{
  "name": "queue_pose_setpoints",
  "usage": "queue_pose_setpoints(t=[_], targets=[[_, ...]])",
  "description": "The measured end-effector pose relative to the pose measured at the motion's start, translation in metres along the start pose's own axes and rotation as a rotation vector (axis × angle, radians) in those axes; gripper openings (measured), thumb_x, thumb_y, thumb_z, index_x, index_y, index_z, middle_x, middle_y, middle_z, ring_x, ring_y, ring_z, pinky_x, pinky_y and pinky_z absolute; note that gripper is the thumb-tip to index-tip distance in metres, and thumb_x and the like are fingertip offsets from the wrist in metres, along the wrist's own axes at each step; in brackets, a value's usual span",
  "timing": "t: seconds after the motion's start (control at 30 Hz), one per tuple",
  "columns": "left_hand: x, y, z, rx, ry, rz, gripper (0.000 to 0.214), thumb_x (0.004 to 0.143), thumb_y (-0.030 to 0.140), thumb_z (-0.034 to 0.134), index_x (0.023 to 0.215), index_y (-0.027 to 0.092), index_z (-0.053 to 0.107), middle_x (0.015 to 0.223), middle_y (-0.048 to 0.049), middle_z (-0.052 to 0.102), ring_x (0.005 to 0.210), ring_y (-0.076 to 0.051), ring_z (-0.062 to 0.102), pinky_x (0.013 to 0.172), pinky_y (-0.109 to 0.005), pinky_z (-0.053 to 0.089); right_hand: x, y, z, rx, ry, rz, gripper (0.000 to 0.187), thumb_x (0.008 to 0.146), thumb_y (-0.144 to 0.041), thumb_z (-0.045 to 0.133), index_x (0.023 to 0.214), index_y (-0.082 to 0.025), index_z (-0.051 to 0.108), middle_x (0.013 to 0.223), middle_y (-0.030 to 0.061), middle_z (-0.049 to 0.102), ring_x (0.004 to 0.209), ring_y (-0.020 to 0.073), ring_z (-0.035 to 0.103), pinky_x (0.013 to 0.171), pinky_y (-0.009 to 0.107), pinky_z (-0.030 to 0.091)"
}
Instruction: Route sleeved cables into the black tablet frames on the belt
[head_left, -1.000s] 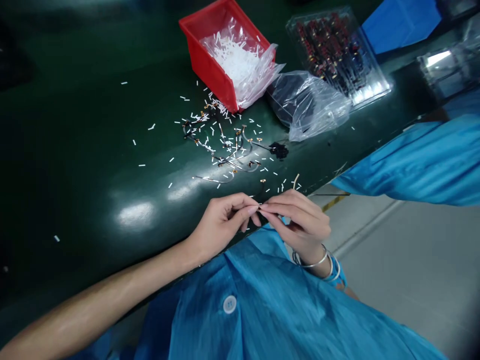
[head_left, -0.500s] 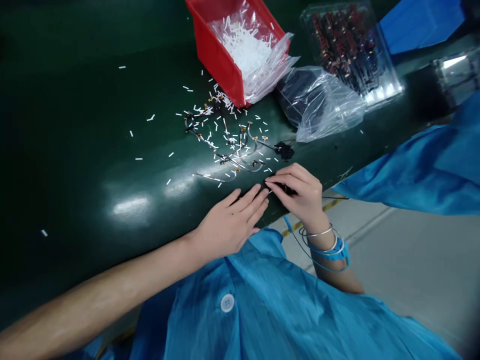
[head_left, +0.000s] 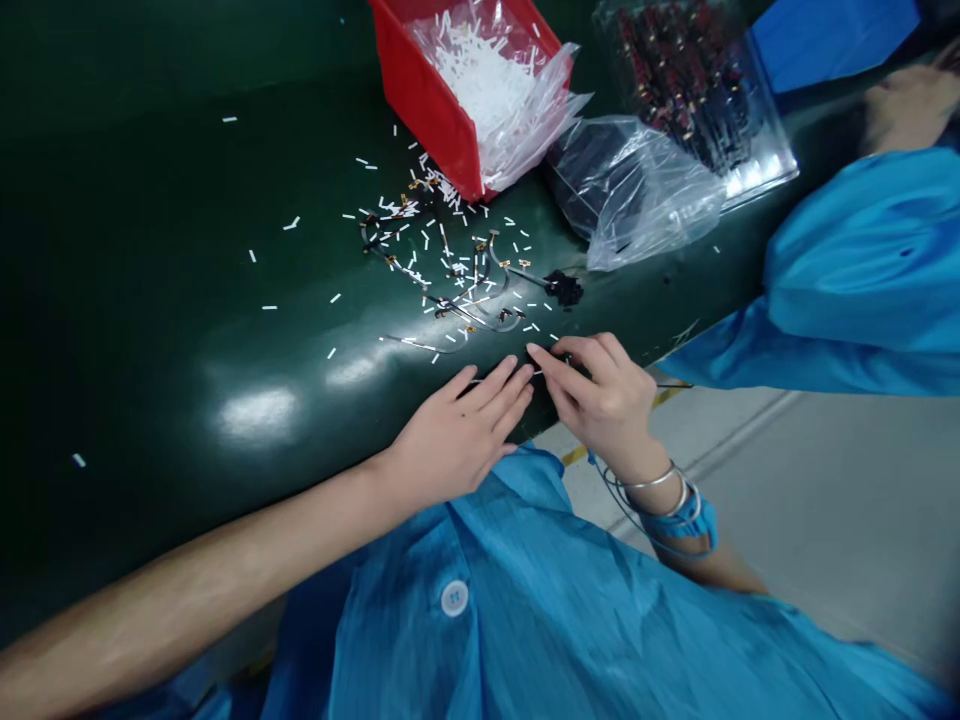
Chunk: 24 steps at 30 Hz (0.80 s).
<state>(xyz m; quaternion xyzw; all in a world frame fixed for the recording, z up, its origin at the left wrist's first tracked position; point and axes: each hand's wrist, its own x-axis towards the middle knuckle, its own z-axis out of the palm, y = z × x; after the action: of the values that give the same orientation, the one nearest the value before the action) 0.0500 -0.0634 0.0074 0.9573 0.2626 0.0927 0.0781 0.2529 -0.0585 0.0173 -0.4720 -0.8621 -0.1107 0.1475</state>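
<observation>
My left hand (head_left: 465, 430) lies flat near the table's front edge, its fingers stretched out. Just right of its fingertips is a short white strip (head_left: 538, 373); a thin dark line runs under the hands, largely hidden. My right hand (head_left: 604, 400) is beside it, index finger extended towards the strip and apart from the bent fingers; nothing shows gripped in it. A thin dark cable end (head_left: 675, 385) sticks out past this hand. Beyond both hands lie several thin flat cables (head_left: 487, 318) with gold-coloured ends, among many scattered white strips (head_left: 335, 298).
A red bin (head_left: 431, 105) holds a plastic bag of white strips. Right of it are a clear bag (head_left: 637, 200) over something dark, a clear tray (head_left: 780, 165) of dark red parts, and a blue bin (head_left: 832, 45). A co-worker's blue sleeve (head_left: 862, 270) and hand (head_left: 911, 105) are at the right.
My right index finger and thumb, together before, are now apart, and the index finger points out. My left hand stays flat. The co-worker's hand has come into view at the right.
</observation>
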Motion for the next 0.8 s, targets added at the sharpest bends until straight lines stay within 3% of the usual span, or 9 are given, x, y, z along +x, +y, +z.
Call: queue_pose_setpoints(t=[0.17,0.27,0.4,0.5,0.63,0.73,0.8], targets=[[0.000,0.001,-0.001,0.014,-0.025,0.002,0.052,0.097,0.037,0.039,0.137,0.005,0.046,0.146,-0.0143,0.042,0.136,-0.028,0.038,0.103,-0.041,0.038,0.003,-0.004,-0.004,-0.089,-0.015,-0.081,0.023,0.088,-0.013,0.051,0.103,-0.014,0.068,0.092,0.0078,0.069,0.079,0.0179,0.053,0.060,0.029,0.045],[0.000,0.001,-0.002,0.005,-0.056,0.002,0.053,0.097,0.037,0.038,0.138,0.005,0.044,0.147,-0.0151,0.039,0.138,-0.028,0.035,0.105,-0.043,0.037,-0.001,-0.006,-0.001,-0.024,-0.005,-0.018,0.026,0.088,-0.012,0.051,0.109,-0.015,0.067,0.098,0.0095,0.069,0.081,0.0187,0.054,0.064,0.030,0.048],[0.000,0.001,-0.001,-0.036,-0.094,-0.006,0.054,0.096,0.037,0.040,0.140,0.005,0.041,0.149,-0.0158,0.035,0.139,-0.029,0.032,0.106,-0.045,0.035,-0.006,-0.003,0.007,0.233,0.130,0.140,0.029,0.088,-0.010,0.050,0.112,-0.020,0.065,0.096,0.0076,0.067,0.082,0.0165,0.057,0.072,0.031,0.052],[-0.001,0.001,0.003,-0.087,-0.074,-0.017,0.054,0.095,0.036,0.044,0.138,0.003,0.043,0.148,-0.0180,0.037,0.139,-0.030,0.031,0.107,-0.047,0.034,-0.007,-0.002,0.009,0.182,0.120,0.084,0.031,0.088,-0.007,0.048,0.110,-0.018,0.067,0.097,0.0095,0.067,0.081,0.0174,0.057,0.069,0.031,0.051],[-0.002,-0.005,-0.001,-0.254,0.082,-0.038,0.041,0.094,0.027,0.046,0.129,0.006,0.052,0.141,-0.0164,0.048,0.133,-0.029,0.042,0.103,-0.047,0.040,-0.001,-0.006,0.000,0.092,0.089,0.016,0.025,0.088,-0.011,0.050,0.106,-0.015,0.067,0.097,0.0101,0.069,0.081,0.0184,0.056,0.067,0.031,0.050],[-0.004,-0.015,-0.019,-0.484,0.339,-0.114,0.029,0.094,0.016,0.042,0.115,0.013,0.061,0.130,-0.0119,0.060,0.121,-0.022,0.054,0.098,-0.042,0.046,0.009,-0.012,-0.013,0.157,0.075,-0.016,0.018,0.089,-0.015,0.053,0.097,-0.016,0.069,0.089,0.0066,0.071,0.078,0.0166,0.055,0.067,0.029,0.050],[-0.005,-0.023,-0.034,-0.585,0.488,-0.192,0.026,0.093,0.011,0.040,0.106,0.015,0.063,0.123,-0.0109,0.064,0.115,-0.019,0.058,0.097,-0.040,0.047,0.018,-0.017,-0.020,0.162,-0.012,-0.089,0.018,0.091,-0.018,0.051,0.090,-0.017,0.069,0.085,0.0054,0.070,0.077,0.0163,0.055,0.066,0.029,0.048]])
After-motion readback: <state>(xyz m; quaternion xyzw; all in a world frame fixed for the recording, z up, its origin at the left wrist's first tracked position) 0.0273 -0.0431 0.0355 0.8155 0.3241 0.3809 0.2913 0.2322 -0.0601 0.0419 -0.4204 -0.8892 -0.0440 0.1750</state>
